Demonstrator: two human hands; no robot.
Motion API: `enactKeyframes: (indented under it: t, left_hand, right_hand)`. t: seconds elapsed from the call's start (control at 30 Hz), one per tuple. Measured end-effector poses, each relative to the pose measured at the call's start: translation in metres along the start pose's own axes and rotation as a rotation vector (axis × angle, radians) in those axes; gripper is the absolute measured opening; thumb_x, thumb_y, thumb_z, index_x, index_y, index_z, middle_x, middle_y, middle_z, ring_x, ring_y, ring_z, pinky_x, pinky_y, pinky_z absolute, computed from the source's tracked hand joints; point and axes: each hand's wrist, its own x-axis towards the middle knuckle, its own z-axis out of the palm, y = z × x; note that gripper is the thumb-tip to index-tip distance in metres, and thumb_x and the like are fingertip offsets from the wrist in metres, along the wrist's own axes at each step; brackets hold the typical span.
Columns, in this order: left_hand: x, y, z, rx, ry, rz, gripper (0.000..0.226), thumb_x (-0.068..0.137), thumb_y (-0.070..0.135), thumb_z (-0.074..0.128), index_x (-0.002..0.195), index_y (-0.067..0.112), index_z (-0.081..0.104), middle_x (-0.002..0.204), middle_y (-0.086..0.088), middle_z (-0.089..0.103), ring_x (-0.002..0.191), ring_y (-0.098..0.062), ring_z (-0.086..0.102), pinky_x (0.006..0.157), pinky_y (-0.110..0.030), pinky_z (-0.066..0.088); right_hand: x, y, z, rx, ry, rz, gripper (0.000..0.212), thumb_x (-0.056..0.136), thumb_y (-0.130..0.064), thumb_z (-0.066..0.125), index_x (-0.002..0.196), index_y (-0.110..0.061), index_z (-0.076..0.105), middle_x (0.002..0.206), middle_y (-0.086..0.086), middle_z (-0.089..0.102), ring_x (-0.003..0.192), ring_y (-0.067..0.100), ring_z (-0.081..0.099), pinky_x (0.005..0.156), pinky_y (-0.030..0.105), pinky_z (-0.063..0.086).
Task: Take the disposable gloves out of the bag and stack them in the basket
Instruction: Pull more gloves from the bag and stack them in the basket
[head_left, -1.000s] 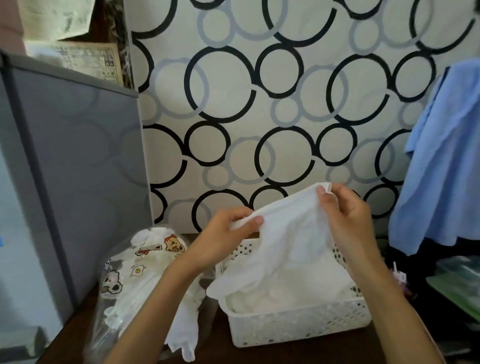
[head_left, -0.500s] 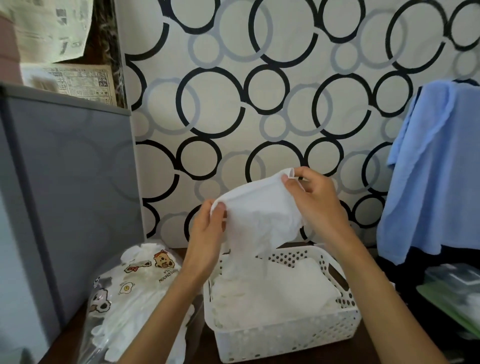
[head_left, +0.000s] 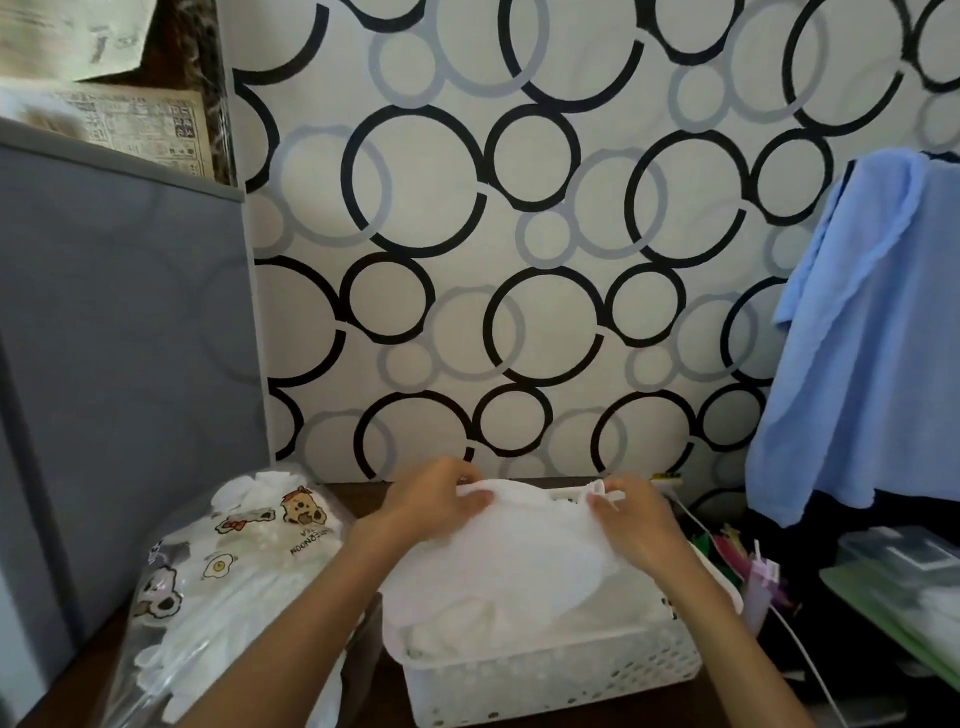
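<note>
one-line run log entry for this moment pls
step: laying glove in basket | left hand: pinching glove | right hand: pinching glove | bag: gloves remain

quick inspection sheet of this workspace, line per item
surface: dark wooden table, mostly covered.
job's things: white perforated basket holds a pile of white gloves; one glove is held spread over the pile; clear printed bag with more gloves lies left of the basket.
clutter: coloured bits and a small pink-capped item right of the basket; green tray at far right.
grippers: left hand and right hand each pinch the glove's far edge.
cables: thin white cord runs down right of the basket.
surroundings: circle-patterned wall, grey panel, blue cloth hanging right.
</note>
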Motion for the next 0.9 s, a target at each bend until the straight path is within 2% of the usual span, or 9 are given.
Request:
enactKeyframes:
  t: [0.07,0.23,0.33,0.4,0.5,0.6,0.7,0.8,0.9]
  left_hand:
    - [0.008,0.002,0.005,-0.01,0.018,-0.017,0.012,0.092,0.037,0.059,0.094,0.026,0.064,0.081,0.007,0.062,0.073,-0.012,0.059,0.062,-0.024,0.045]
    - [0.005,0.002,0.003,0.022,0.186,-0.032,0.034,0.087,0.023,0.069,0.119,0.027,0.058,0.112,0.009,0.062,0.099,-0.01,0.06,0.081,-0.026,0.051]
    - [-0.012,0.004,-0.006,0.071,0.335,0.078,0.023,0.091,0.025,0.063,0.114,0.029,0.06,0.107,0.015,0.062,0.102,-0.007,0.06,0.084,-0.027,0.051]
    - [-0.028,0.009,-0.01,0.042,0.183,0.201,0.014,0.092,0.043,0.057,0.101,0.034,0.063,0.094,0.021,0.061,0.091,-0.001,0.059,0.079,-0.026,0.051]
    - [-0.049,0.021,-0.007,0.134,-0.205,0.274,0.033,0.082,0.066,0.055,0.091,0.036,0.064,0.088,0.021,0.06,0.082,0.002,0.052,0.07,-0.022,0.044]
    - [-0.055,0.019,-0.007,0.279,-0.358,0.292,0.028,0.082,0.057,0.062,0.099,0.035,0.063,0.09,0.021,0.058,0.079,0.003,0.047,0.066,-0.019,0.035]
    - [-0.057,0.01,-0.016,0.304,-0.402,0.282,0.024,0.087,0.039,0.065,0.11,0.033,0.064,0.102,0.018,0.061,0.089,0.0,0.049,0.073,-0.018,0.038]
    - [-0.061,0.009,-0.025,0.227,-0.515,0.255,0.031,0.089,0.031,0.064,0.12,0.031,0.063,0.119,0.016,0.062,0.105,-0.003,0.054,0.092,-0.022,0.045]
    - [-0.064,0.013,-0.05,0.161,-0.532,0.223,0.034,0.091,0.033,0.062,0.125,0.028,0.063,0.125,0.016,0.061,0.112,-0.001,0.057,0.097,-0.019,0.043]
  right_hand:
    - [0.004,0.011,0.0,-0.075,0.046,-0.012,0.022,0.097,-0.026,0.046,0.105,-0.012,0.061,0.1,0.007,0.062,0.085,0.019,0.053,0.073,0.028,0.038]
    - [0.005,0.017,-0.006,-0.188,0.134,-0.057,0.022,0.096,-0.03,0.049,0.11,-0.015,0.059,0.1,0.005,0.06,0.086,0.02,0.051,0.07,0.026,0.035]
    - [0.003,0.014,-0.006,-0.257,0.13,-0.068,0.029,0.097,-0.032,0.048,0.122,-0.018,0.053,0.116,0.008,0.061,0.103,0.026,0.056,0.072,0.027,0.037]
    - [0.003,0.013,-0.005,-0.3,0.11,-0.082,0.034,0.097,-0.034,0.049,0.127,-0.019,0.049,0.117,0.007,0.061,0.106,0.025,0.058,0.074,0.028,0.041]
    - [0.002,0.01,-0.007,-0.309,0.078,-0.119,0.041,0.093,-0.03,0.056,0.131,-0.022,0.044,0.118,0.005,0.062,0.109,0.025,0.058,0.081,0.031,0.046]
    - [0.002,0.013,-0.009,-0.279,-0.059,-0.153,0.047,0.09,-0.014,0.059,0.133,-0.021,0.041,0.113,0.002,0.057,0.102,0.021,0.055,0.082,0.031,0.047]
    - [0.0,0.018,-0.012,-0.35,-0.063,-0.164,0.046,0.088,-0.004,0.053,0.13,-0.021,0.044,0.112,0.003,0.056,0.097,0.022,0.055,0.081,0.033,0.049]
    - [-0.003,0.019,-0.013,-0.428,-0.02,-0.177,0.043,0.089,-0.006,0.054,0.129,-0.021,0.046,0.116,0.006,0.059,0.1,0.024,0.057,0.08,0.033,0.05]
    - [-0.007,0.017,-0.019,-0.472,-0.047,-0.199,0.044,0.09,-0.017,0.056,0.131,-0.023,0.044,0.118,0.002,0.056,0.104,0.021,0.055,0.078,0.03,0.046]
